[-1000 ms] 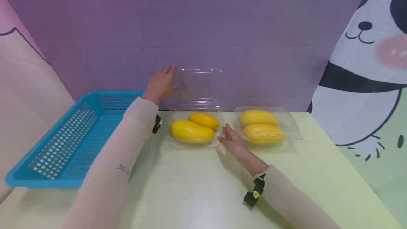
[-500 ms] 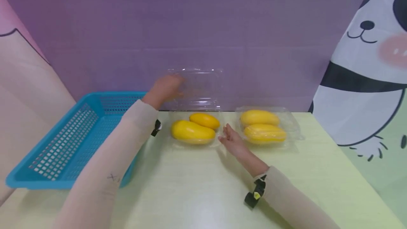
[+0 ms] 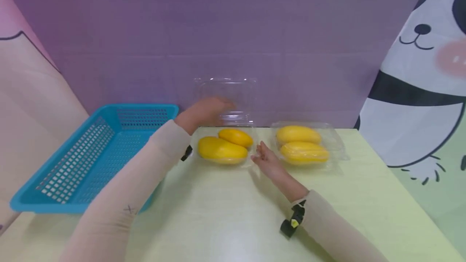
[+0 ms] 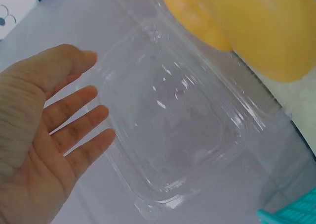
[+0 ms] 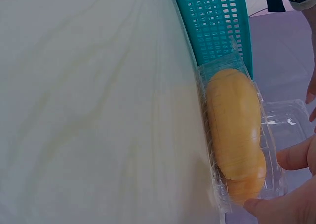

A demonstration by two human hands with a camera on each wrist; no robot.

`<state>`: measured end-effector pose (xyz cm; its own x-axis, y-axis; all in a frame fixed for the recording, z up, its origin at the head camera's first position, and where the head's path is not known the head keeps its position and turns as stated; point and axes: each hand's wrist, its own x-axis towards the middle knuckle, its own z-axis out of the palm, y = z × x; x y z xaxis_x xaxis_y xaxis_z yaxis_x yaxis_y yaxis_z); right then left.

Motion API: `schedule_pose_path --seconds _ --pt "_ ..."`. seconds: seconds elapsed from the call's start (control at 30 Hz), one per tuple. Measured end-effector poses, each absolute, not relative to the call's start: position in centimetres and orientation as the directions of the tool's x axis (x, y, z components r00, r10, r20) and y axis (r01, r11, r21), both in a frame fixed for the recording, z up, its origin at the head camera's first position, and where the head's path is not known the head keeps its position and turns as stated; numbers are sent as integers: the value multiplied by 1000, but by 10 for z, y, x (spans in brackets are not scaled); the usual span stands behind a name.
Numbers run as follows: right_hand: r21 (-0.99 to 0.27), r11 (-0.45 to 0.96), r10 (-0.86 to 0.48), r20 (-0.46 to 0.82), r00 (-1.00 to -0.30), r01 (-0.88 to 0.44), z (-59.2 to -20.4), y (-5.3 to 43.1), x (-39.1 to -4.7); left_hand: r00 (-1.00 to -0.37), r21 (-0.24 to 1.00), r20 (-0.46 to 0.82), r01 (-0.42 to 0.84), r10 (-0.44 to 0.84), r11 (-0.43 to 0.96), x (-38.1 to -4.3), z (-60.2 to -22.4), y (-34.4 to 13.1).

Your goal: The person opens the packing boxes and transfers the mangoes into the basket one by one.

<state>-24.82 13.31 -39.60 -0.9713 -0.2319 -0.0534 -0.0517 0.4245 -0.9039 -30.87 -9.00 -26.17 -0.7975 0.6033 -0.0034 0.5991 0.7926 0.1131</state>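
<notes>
A clear plastic clamshell box holds a large yellow, elongated fruit and a smaller one behind it. Its see-through lid stands raised against the purple backdrop. My left hand is in front of the lid, blurred in the head view. The left wrist view shows its fingers fairly straight and spread, the tips overlapping the lid's edge, nothing held. At the box's right end rests my right hand, its thumb and fingers apart at the wall, uncurled.
To the right is a second clear box with two yellow fruits under its lid. A blue perforated basket stands on the left, partly behind my left sleeve. The pale tabletop ends at the purple backdrop.
My left hand has moved from the lid's left edge rightward and down across the front of it. The lid stays raised. My right hand has hardly moved.
</notes>
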Motion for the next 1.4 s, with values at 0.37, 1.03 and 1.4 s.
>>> schedule_pose_path --seconds 0.37,1.03,1.4 --pt "-909 417 -219 -72 -973 -27 -394 135 -249 -812 107 -205 536 546 838 -296 -274 -79" --pt "-926 375 -227 -55 -972 -35 -401 131 -249 -834 68 -419 364 358 929 -303 -306 -84" --pt "-939 344 -240 -75 -968 -12 -401 132 -250 -847 78 -422 321 323 944 -302 -313 -87"
